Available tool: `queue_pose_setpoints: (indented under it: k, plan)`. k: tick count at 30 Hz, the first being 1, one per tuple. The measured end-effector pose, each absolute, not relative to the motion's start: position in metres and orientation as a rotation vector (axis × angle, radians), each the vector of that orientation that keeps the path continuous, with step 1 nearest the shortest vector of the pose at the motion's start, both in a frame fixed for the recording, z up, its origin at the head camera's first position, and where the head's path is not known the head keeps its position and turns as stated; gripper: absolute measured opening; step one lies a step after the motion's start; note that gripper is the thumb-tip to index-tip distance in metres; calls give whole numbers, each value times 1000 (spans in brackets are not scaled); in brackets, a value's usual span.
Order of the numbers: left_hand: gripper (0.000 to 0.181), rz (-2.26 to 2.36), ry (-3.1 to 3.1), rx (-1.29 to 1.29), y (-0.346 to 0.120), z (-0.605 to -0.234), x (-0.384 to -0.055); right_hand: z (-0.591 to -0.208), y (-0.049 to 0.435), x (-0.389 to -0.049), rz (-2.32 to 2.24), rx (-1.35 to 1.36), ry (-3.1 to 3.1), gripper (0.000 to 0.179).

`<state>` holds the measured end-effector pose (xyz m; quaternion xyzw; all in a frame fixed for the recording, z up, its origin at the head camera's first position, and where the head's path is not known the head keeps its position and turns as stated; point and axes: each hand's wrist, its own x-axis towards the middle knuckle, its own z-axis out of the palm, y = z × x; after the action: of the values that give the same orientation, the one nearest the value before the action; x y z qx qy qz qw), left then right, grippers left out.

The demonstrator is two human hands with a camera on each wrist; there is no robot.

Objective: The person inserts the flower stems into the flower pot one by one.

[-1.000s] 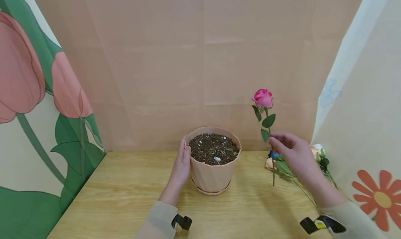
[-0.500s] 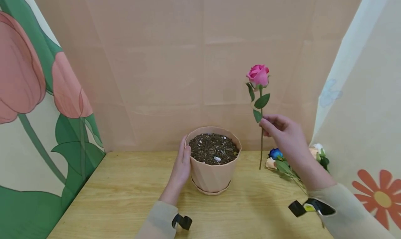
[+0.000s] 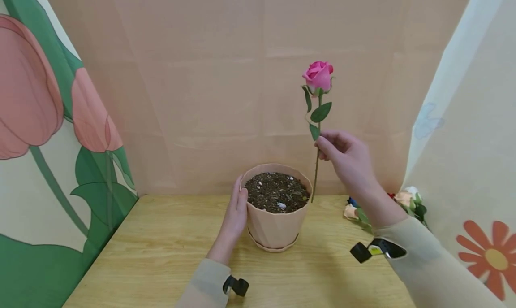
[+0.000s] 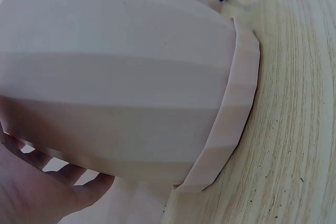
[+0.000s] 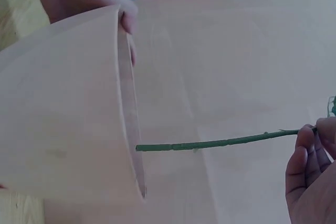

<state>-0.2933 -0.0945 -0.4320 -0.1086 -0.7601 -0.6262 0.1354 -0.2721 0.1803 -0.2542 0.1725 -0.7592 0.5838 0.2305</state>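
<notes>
A pink rose [image 3: 318,77] with green leaves stands upright in my right hand [image 3: 348,158], its stem pinched between thumb and fingertips. In the right wrist view the stem's [image 5: 210,144] lower end is level with the rim of the flower pot. This peach, faceted pot [image 3: 276,229] is filled with dark soil [image 3: 274,191] flecked with white bits, and sits on a matching saucer [image 4: 231,103]. My left hand [image 3: 234,211] rests against the pot's left side, fingers extended along the wall near the rim; the left wrist view shows those fingers partly hidden behind it.
More flowers lie at the right back of the wooden table [image 3: 173,236], among them a peach one [image 3: 350,211] and a white one [image 3: 412,191], partly covered by my right forearm. A peach backdrop [image 3: 201,97] rises behind the pot, with flower-printed panels on both sides.
My right hand has raised the rose and carried it left, from above the loose flowers to the pot's right rim. My left hand has stayed against the pot.
</notes>
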Motion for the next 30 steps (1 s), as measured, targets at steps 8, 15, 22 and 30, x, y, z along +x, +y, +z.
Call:
queue_pose_setpoints:
  k: [8, 15, 22, 30]
  plan:
    - [57, -1825, -2212, -305, -96, -430, -292, -252, 150, -288, 1741, 501, -1984, 13]
    - [56, -1819, -2204, -316, -96, -431, -290, -258, 129, -299, 1769, 533, -1946, 13]
    - [57, -1811, -2204, -324, -96, -430, -290, -267, 112, -312, 1771, 528, -1943, 18]
    - [56, -1810, -2201, -319, -97, -430, -289, -274, 97, -327, 1763, 535, -1955, 22]
